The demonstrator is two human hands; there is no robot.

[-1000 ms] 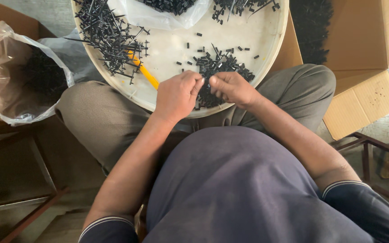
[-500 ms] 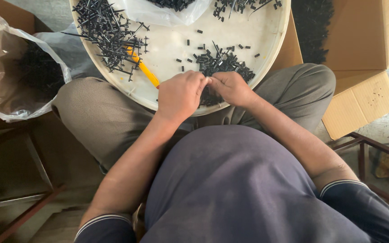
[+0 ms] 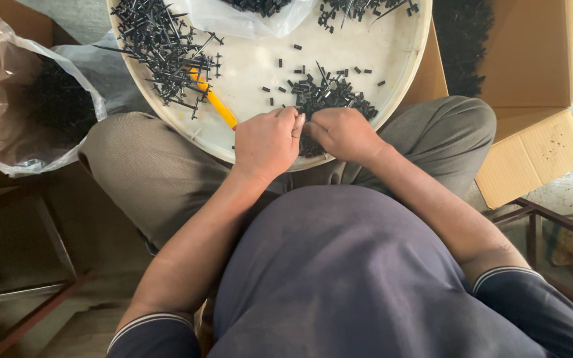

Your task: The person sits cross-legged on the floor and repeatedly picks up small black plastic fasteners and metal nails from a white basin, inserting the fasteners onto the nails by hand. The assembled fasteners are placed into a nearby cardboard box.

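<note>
Workshop floor seen from above, with a round cream tray [image 3: 402, 79] resting across the seated person's knees. Left hand [image 3: 266, 142] and right hand [image 3: 344, 132] meet at the tray's near rim, knuckles up and fingertips touching; both are curled closed, apparently pinching one small black piece between them, though the piece itself is hidden by the fingers. Just beyond the hands, partly under the right one, lies a low heap of short black bits [image 3: 326, 96], evidently the separated pieces, with a few strays scattered on the bare tray. Farther left, a yellow-handled tool [image 3: 215, 101] lies untouched, its far end under a tangle of branched black plastic stems [image 3: 160, 50], which look like stock not yet broken down. At the tray's far edge, a clear plastic bag [image 3: 247, 16] holds more dark parts, and another cluster sits to its right. Off the tray to the left, a second clear bag [image 3: 14, 106] is partly filled with black material; cardboard boxes [image 3: 538, 59] stand to the right. Judged by the piles, the work is midway: a modest heap done, a larger tangle left.
</note>
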